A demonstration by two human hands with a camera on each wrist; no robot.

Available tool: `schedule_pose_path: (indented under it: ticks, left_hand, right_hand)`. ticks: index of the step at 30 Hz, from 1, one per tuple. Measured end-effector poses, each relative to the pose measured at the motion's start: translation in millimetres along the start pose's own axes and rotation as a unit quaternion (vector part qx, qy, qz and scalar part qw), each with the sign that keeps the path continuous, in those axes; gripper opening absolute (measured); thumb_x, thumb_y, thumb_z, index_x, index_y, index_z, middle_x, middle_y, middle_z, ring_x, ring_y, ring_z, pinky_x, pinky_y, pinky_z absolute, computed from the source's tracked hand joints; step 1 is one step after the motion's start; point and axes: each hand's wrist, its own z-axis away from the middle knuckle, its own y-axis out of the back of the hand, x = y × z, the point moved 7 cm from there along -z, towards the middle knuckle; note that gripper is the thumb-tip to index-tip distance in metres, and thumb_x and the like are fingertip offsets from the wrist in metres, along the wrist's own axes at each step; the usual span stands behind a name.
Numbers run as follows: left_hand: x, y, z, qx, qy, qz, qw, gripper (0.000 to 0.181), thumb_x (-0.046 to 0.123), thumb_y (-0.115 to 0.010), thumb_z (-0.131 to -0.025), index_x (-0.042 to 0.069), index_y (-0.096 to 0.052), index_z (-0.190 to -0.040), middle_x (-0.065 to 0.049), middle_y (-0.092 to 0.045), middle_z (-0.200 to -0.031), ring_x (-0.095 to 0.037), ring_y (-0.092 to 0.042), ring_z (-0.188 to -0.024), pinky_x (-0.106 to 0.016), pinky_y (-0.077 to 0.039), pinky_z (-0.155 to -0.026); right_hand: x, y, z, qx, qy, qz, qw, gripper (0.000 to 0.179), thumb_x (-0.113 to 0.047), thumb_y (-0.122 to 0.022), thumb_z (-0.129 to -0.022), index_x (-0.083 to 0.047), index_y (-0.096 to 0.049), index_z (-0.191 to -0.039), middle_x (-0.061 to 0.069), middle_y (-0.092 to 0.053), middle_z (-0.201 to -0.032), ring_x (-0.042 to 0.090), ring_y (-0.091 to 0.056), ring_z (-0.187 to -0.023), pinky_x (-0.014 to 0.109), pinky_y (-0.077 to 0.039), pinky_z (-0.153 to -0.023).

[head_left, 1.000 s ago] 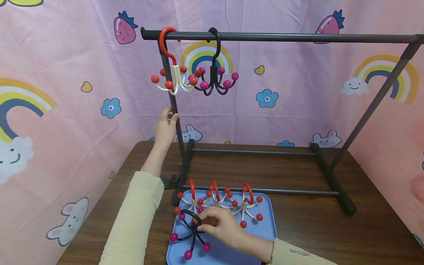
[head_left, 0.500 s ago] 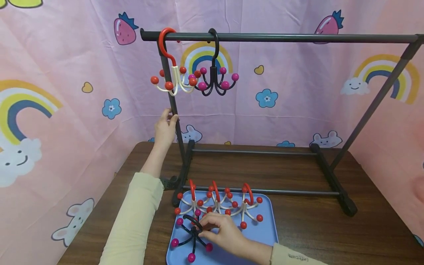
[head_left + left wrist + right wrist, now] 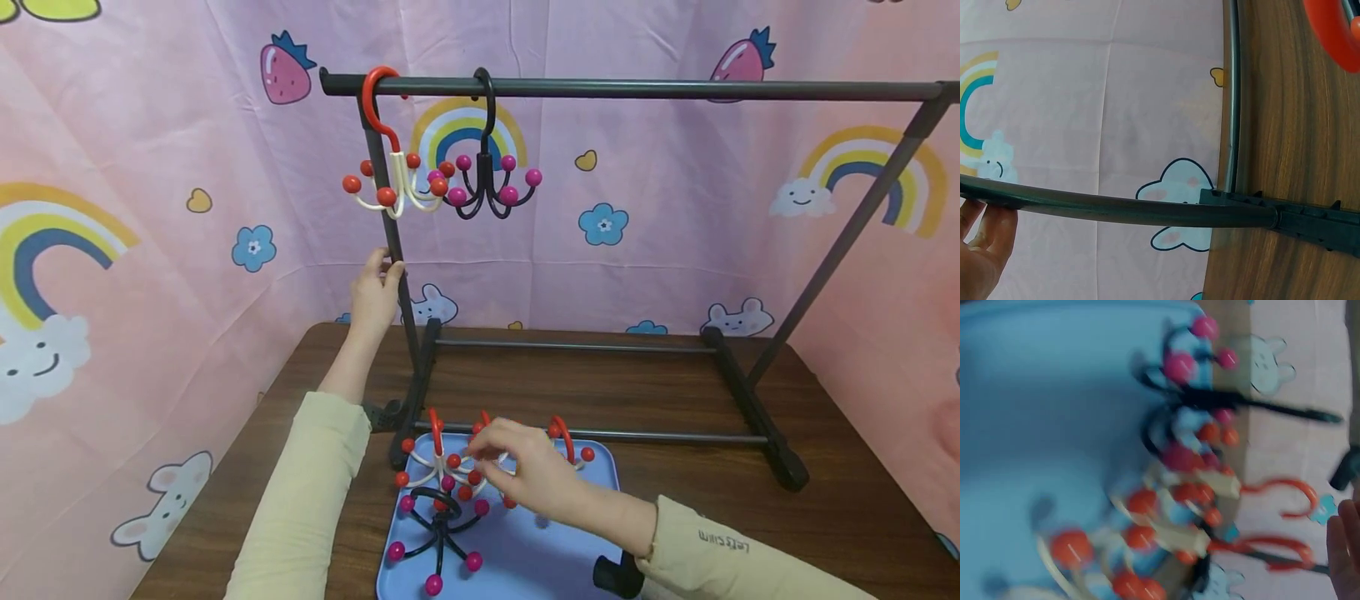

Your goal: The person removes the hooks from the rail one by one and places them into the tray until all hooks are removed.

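Observation:
In the head view my left hand [image 3: 375, 296] holds the left post [image 3: 407, 308] of a dark metal clothes rack, its fingers against the tube [image 3: 1110, 209] in the left wrist view. My right hand [image 3: 528, 467] is raised over a blue tray [image 3: 517, 575], fingers loosely bent with nothing in them. Below and left of it, a black multi-hook hanger [image 3: 440, 525] with magenta ball tips stands on the tray. Red-and-cream hangers [image 3: 437, 446] stand in a row behind; my right hand partly hides the middle and right ones. The right wrist view is blurred.
From the rack's top bar [image 3: 675, 89] hang a red-and-cream hanger [image 3: 397, 179] and a black hanger [image 3: 485, 175], near its left end. The rack's base bar [image 3: 675, 436] runs just behind the tray on the wooden table [image 3: 750, 542]. Patterned cloth [image 3: 637, 183] surrounds the table.
My right hand has let go of the black hanger on the tray and moved up and right toward the red-and-cream hangers. My left hand stays on the post.

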Motion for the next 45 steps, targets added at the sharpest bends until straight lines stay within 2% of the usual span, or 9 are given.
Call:
schedule_pose_path:
  ticks: [6, 9, 15, 20, 27, 33, 40, 45]
  left_hand:
    - [-1.0, 0.7, -0.6, -0.001, -0.001, 0.001, 1.0000, 0.032, 0.032, -0.043, -0.096, 0.012, -0.049, -0.119, -0.013, -0.061, -0.110, -0.027, -0.063, -0.085, -0.036, -0.047, -0.068]
    - [-0.6, 1.2, -2.2, 0.003, -0.006, -0.002, 1.0000, 0.032, 0.033, -0.043, -0.096, 0.012, -0.049, -0.119, -0.013, -0.061, -0.109, -0.028, -0.063, -0.084, -0.036, -0.047, -0.067]
    - [0.6, 0.3, -4.5, 0.006, -0.013, 0.000, 0.9999, 0.029, 0.030, -0.045, -0.095, 0.011, -0.050, -0.118, -0.014, -0.062, -0.107, -0.029, -0.064, -0.088, -0.040, -0.048, -0.070]
    - [0.9, -2.1, -4.2, 0.005, -0.015, 0.000, 0.9999, 0.030, 0.030, -0.045, -0.096, 0.012, -0.050, -0.118, -0.014, -0.062, -0.107, -0.029, -0.064, -0.089, -0.041, -0.048, -0.072]
    - [0.2, -2.2, -0.5, 0.003, -0.008, 0.004, 1.0000, 0.028, 0.029, -0.045, -0.096, 0.012, -0.050, -0.118, -0.014, -0.061, -0.106, -0.029, -0.063, -0.088, -0.039, -0.047, -0.069]
    - [-1.6, -0.6, -1.1, -0.003, -0.004, 0.002, 1.0000, 0.030, 0.031, -0.043, -0.096, 0.013, -0.049, -0.119, -0.014, -0.061, -0.109, -0.028, -0.063, -0.091, -0.040, -0.048, -0.072]
    - [-3.1, 1.3, -1.7, 0.006, -0.007, -0.002, 1.0000, 0.030, 0.032, -0.044, -0.096, 0.013, -0.050, -0.118, -0.013, -0.061, -0.108, -0.028, -0.064, -0.090, -0.040, -0.048, -0.072]
    - [-4.2, -1.9, -1.3, 0.003, -0.003, 0.005, 1.0000, 0.029, 0.030, -0.045, -0.096, 0.012, -0.051, -0.118, -0.013, -0.061, -0.109, -0.027, -0.064, -0.088, -0.039, -0.048, -0.071]
  right_hand:
    - [-11.4, 42.3, -21.8, 0.064, 0.058, 0.039, 0.9955, 0.020, -0.005, -0.066, -0.080, -0.013, -0.063, -0.098, -0.003, -0.062, -0.095, 0.006, -0.061, -0.087, 0.023, -0.052, -0.074]
    - [-16.5, 63.1, -34.9, 0.089, 0.067, 0.064, 0.9917, 0.019, -0.006, -0.067, -0.081, -0.013, -0.063, -0.098, -0.004, -0.061, -0.094, 0.007, -0.060, -0.088, 0.021, -0.051, -0.076]
    - [-30.1, 106.7, -64.3, 0.155, 0.082, 0.113, 0.9781, 0.016, -0.014, -0.067, -0.082, -0.009, -0.065, -0.097, 0.000, -0.064, -0.094, 0.011, -0.059, -0.088, 0.026, -0.051, -0.076]
    - [-45.4, 139.6, -84.6, 0.209, 0.088, 0.119, 0.9667, 0.019, -0.017, -0.067, -0.082, -0.006, -0.065, -0.097, 0.005, -0.065, -0.093, 0.013, -0.060, -0.088, 0.029, -0.051, -0.076]
    - [-63.6, 175.5, -114.2, 0.258, 0.034, 0.079, 0.9623, 0.023, -0.021, -0.065, -0.085, -0.005, -0.063, -0.102, 0.006, -0.065, -0.099, 0.013, -0.060, -0.091, 0.027, -0.049, -0.080]
    - [-62.4, 199.5, -144.6, 0.297, -0.022, 0.071, 0.9520, 0.029, -0.024, -0.064, -0.084, -0.008, -0.061, -0.108, 0.003, -0.063, -0.106, 0.009, -0.058, -0.096, 0.018, -0.045, -0.082]
    - [-50.2, 215.1, -175.9, 0.302, -0.112, 0.031, 0.9464, 0.037, -0.028, -0.062, -0.086, -0.013, -0.057, -0.119, 0.000, -0.060, -0.117, 0.008, -0.054, -0.105, 0.018, -0.043, -0.089]
    - [-46.7, 220.9, -190.7, 0.293, -0.141, 0.011, 0.9457, 0.039, -0.031, -0.063, -0.085, -0.015, -0.057, -0.120, 0.001, -0.059, -0.118, 0.008, -0.054, -0.108, 0.020, -0.044, -0.088]
